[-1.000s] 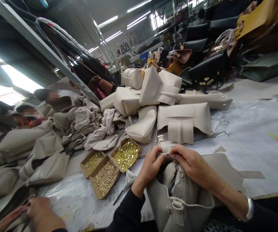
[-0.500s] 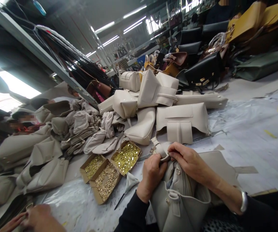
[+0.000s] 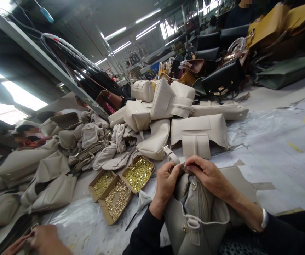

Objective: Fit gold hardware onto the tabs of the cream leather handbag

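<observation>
A beige bag (image 3: pixel 195 233) stands open at the lower centre, its lining and zip showing. Above its opening, my left hand (image 3: pixel 167 184) pinches a beige strap (image 3: pixel 171 155) that has a metal buckle at its free end. My right hand (image 3: pixel 208 177) is closed right beside it, fingertips pinched on the same strap; any small part between the fingertips is hidden. Left of the bag are cardboard trays of small metal pieces: gold studs (image 3: pixel 118 198), bright yellow-gold pieces (image 3: pixel 139 173) and a smaller lot (image 3: pixel 103 182). A dark pointed tool (image 3: pixel 134 214) lies near them.
Beige bags (image 3: pixel 199 131) are piled ahead, with more beige pieces (image 3: pixel 46 184) on the left. Black, mustard and green bags (image 3: pixel 287 72) lie at the back right. Another person's hand (image 3: pixel 43 241) works at the lower left. A metal post (image 3: pixel 43 58) slants across the upper left.
My left hand has turned slightly and its thumb now points toward my right fingertips. The strap's buckled end has shifted up and lies straighter. The bag's opening shows more lining.
</observation>
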`<state>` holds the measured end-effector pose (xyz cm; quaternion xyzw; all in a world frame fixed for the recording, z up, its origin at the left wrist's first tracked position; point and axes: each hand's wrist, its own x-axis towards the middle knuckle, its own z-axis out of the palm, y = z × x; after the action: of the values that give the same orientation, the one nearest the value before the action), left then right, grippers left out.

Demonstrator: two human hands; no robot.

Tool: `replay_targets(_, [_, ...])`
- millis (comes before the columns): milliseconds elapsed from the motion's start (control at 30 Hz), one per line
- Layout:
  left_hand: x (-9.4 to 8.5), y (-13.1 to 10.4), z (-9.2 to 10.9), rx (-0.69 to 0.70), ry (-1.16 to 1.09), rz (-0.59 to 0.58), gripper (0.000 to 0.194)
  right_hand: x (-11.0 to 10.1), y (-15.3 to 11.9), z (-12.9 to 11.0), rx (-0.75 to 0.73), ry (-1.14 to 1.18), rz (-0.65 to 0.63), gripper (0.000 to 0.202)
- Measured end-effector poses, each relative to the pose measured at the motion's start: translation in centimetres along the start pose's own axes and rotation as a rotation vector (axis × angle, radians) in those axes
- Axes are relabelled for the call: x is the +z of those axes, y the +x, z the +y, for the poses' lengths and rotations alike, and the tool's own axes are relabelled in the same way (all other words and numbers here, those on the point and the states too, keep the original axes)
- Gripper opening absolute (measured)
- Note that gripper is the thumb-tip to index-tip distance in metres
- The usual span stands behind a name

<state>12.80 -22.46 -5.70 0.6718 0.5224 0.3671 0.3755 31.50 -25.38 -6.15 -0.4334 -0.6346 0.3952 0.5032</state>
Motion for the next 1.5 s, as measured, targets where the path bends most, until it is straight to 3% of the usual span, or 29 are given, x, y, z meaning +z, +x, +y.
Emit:
replay_targets(367, [1.0,1.7,-0.6,-0.215,-0.262,-0.072,0.045,-0.9,-0.5,1.0,-0.077,-0.201,-0.023,0.013])
replay_targets(733, [-0.9,1.1,-1.1,-0.175,-0.358,-0.303,0.037,-0.3,0.4,0.7,-0.041,-0.257,-0.025,0.009])
replay_targets(967, [-0.6,1.0,-1.1,-0.345,-0.464,-0.170,0.038,0.1,0.6,0.7,0.000,-0.146,0.025,0.013])
replay_targets(1067, [-0.3,1.3,-1.2,-0.392,-0.495,-0.103,0.036,0.0,0.6,0.8,-0.064,-0.107,0.026,0.020])
replay_targets(1200, [-0.2,1.7,-1.5,-0.427,-0.520,-0.053,0.032,0.2,0.2,0.4,-0.113,-0.173,-0.004,0.020])
replay_targets(1333, [-0.1,1.8,-1.9,-0.448,-0.546,-0.032,0.029,0.4,0.0,0.5,-0.060,-0.223,-0.010,0.036])
replay_targets(1500, [0.3,1.8,-2.3,-0.459,-0.572,-0.016,0.031,0.5,0.3,0.9,-0.089,-0.377,0.000,0.039])
